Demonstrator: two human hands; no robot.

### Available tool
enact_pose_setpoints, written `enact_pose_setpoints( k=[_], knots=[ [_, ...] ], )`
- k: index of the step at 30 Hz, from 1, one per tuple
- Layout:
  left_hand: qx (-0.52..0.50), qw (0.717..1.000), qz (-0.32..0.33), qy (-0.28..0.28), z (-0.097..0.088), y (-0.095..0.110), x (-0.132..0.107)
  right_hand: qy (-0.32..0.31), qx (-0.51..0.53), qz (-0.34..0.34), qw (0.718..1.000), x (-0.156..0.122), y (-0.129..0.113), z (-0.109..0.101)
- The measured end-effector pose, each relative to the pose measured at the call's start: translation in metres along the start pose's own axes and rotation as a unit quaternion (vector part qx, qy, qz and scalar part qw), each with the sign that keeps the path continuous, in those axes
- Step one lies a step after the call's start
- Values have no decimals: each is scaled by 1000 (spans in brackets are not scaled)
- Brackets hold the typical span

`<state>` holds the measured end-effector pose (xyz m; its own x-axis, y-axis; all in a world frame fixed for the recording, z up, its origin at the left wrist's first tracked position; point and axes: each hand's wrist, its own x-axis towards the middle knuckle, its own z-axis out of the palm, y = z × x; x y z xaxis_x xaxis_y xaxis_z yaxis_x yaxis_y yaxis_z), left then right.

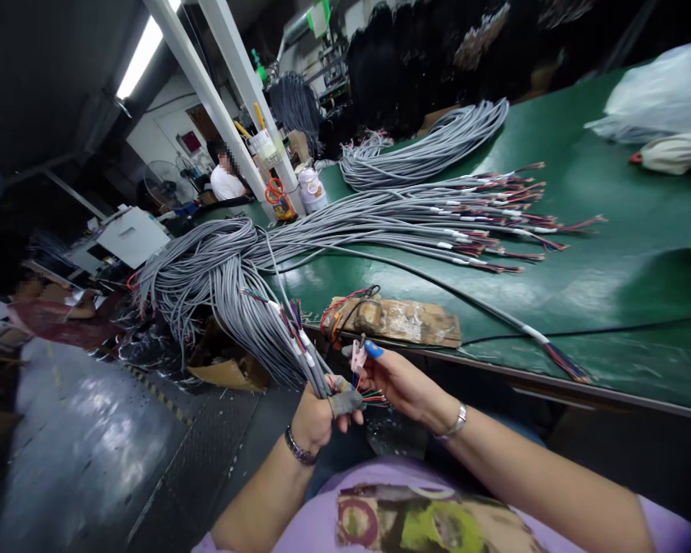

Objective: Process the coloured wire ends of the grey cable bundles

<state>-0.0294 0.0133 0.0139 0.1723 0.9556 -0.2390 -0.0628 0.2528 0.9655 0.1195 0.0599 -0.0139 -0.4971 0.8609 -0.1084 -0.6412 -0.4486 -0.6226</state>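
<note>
My left hand (318, 415) is closed in a fist round a bundle of grey cables (276, 330); a grey cover wraps its thumb. The cables' stripped ends with coloured wires stick out near my fingers. My right hand (397, 380) pinches a small white connector (358, 356) between thumb and a blue-capped fingertip, right above the coloured wire ends (374, 398). Both hands are close together in front of the edge of the green table (610, 253).
A big heap of grey cables (207, 265) hangs over the table's left end; more cables with coloured ends (484, 223) lie across it. A taped cardboard piece (403, 319), one loose cable (495, 311), plastic bags (662, 100) and a distant seated person (227, 180) are around.
</note>
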Motion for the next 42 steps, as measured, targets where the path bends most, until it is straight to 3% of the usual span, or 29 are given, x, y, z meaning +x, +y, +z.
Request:
enact_pose_setpoints(
  k=[10, 18, 25, 32, 42],
  knots=[
    [-24, 999, 23, 32, 6, 0, 5, -7, 84, 14, 996, 5, 8, -1],
    [-1, 999, 10, 38, 5, -2, 4, 42, 73, 12, 996, 5, 8, 3],
    [-2, 999, 12, 36, 6, -2, 3, 18, 71, 5, 997, 2, 8, 4],
    [4, 999, 19, 34, 6, 1, -6, 22, 91, 61, 994, -2, 4, 3],
    [5, 992, 72, 101, 14, -8, -6, -2, 35, 1, 999, -3, 3, 6]
  ],
)
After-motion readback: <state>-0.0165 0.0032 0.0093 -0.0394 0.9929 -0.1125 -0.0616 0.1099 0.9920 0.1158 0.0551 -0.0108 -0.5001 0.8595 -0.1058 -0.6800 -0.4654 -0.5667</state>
